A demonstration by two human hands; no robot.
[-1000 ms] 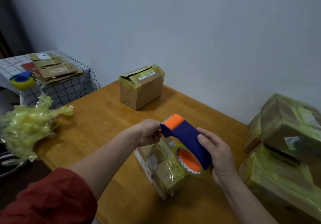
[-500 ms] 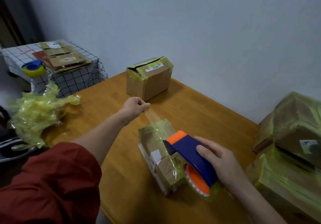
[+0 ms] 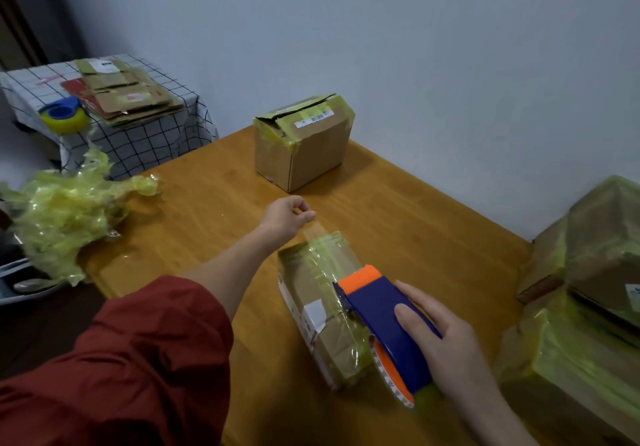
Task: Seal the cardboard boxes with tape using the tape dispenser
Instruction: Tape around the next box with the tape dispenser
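one tape strip (image 3: 320, 238) spans the box (image 3: 308, 290): left hand (image 3: 287, 215) pinches its end, right hand (image 3: 446, 345) grips the dispenser (image 3: 381, 321); next, press down.

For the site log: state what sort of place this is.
Probably a small home packing corner: taped cardboard boxes on a wooden table, a tape dispenser in the right hand, flattened cardboard stacked on a side table.
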